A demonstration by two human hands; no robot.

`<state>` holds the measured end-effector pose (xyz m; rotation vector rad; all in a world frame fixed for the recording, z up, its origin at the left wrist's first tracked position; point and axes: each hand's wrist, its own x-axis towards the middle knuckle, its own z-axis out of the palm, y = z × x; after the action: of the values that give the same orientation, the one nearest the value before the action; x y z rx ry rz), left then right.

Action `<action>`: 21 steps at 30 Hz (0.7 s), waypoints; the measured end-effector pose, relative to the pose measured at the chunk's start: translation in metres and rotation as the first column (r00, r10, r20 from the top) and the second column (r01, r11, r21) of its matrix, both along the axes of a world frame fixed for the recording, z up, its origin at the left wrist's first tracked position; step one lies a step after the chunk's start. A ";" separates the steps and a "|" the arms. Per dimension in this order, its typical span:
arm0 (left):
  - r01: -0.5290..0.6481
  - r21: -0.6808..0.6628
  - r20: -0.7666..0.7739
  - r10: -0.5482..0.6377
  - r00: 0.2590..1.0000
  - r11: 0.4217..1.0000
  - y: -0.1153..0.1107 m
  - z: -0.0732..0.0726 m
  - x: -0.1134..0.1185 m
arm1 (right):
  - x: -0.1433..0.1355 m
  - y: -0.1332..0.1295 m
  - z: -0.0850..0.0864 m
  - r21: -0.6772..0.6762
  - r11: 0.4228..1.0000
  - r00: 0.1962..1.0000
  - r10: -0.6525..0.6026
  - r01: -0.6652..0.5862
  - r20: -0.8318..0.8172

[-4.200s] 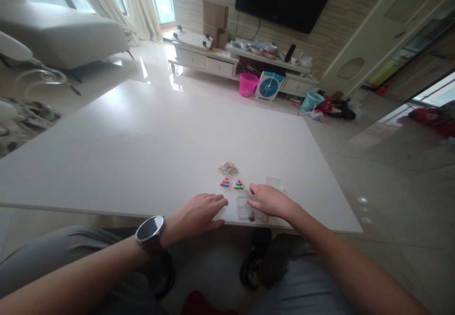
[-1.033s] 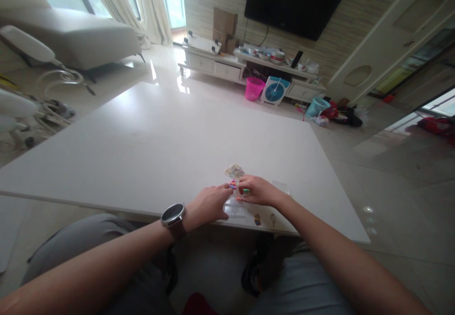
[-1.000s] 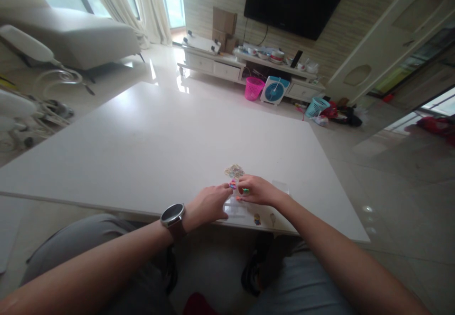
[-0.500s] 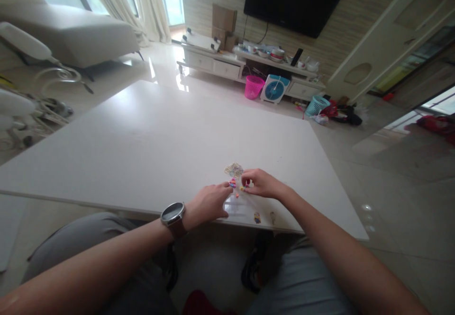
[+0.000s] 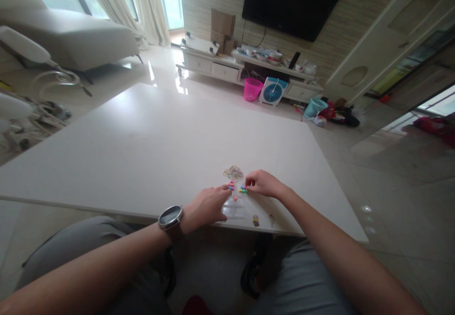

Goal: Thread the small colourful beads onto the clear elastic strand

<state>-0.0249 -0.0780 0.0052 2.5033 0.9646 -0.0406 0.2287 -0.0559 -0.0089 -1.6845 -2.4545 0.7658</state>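
My left hand lies along the left side of a clear compartmented plastic box, thumb at its near corner and fingers at its far corner, holding it. Beside those fingertips is a small heap of pink, orange and blue pieces. An orange piece lies at the box. With fingers curled and tips together, my right hand touches a cluster of small blue, green and yellow pieces. Whatever is between its fingertips is too small to make out.
Pale rubber-band-like loops lie in a pile beyond my hands. A yellow-and-blue cartoon figure and a small metallic item sit near the front edge of the white table.
My right hand has drawn slightly back to the right, and blue and green pieces now show beside its fingertips. My left hand stays at the box. The view has shifted slightly.
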 end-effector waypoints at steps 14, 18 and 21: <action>0.000 -0.009 0.014 0.000 1.000 1.000 0.000 -0.002 0.000 | -0.010 -0.004 0.018 0.091 0.996 0.996 0.006 0.002 -0.084; -0.018 -0.039 0.002 0.018 1.000 0.999 0.000 0.000 0.000 | -0.019 -0.013 0.019 0.048 0.980 0.957 0.199 -0.193 -0.213; -0.009 -0.030 0.008 0.010 1.000 1.000 0.000 -0.001 0.000 | -0.027 -0.019 0.016 0.069 0.969 0.951 0.246 -0.237 -0.188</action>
<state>-0.0247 -0.0781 0.0045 2.4695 0.9655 -0.0412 0.2019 -0.0745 0.0072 -1.2407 -2.5439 0.8469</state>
